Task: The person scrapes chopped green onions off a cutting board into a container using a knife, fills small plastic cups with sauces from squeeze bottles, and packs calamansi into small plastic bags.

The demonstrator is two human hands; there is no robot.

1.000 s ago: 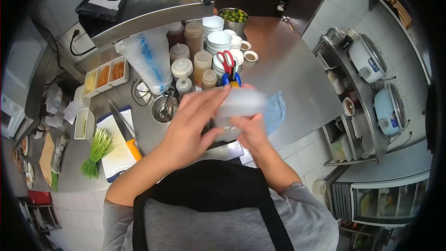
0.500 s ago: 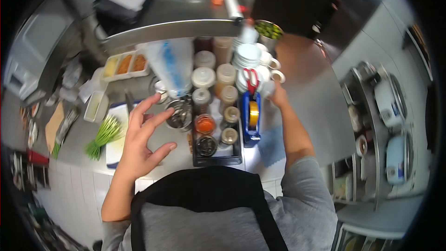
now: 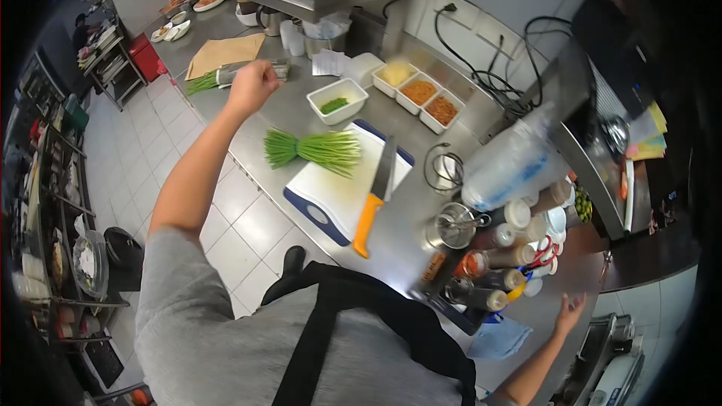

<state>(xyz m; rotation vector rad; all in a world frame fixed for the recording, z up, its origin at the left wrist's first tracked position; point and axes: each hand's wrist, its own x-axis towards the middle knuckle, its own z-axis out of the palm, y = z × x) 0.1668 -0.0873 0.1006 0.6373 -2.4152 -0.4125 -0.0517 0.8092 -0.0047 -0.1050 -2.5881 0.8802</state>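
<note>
My left hand (image 3: pixel 254 86) is closed, fingers curled, over a paper-wrapped bundle of green stalks (image 3: pixel 203 81). Whether it touches that bundle, or what its fingers hold, is hidden. My right hand (image 3: pixel 569 314) is out at the far right, fingers apart and holding nothing. A banded bunch of chives (image 3: pixel 312 149) lies across the white cutting board (image 3: pixel 331 192) with blue ends. On the board's right side rests a knife (image 3: pixel 368 218) with an orange handle. Behind the board, a white container (image 3: pixel 352 110) holds chopped greens.
White tubs (image 3: pixel 421 92) of yellow and orange ingredients line the back. A metal pot (image 3: pixel 450 227) with utensils stands beside a black tray (image 3: pixel 474 322) of jars and bottles. A plastic bag (image 3: pixel 511 162), red scissors (image 3: pixel 543 253) and a blue cloth (image 3: pixel 500 338) are to the right.
The view has swung left. My left hand has reached out to the wrapped bundle and its spread fingers have closed. My right hand has come away from the cups and opened.
</note>
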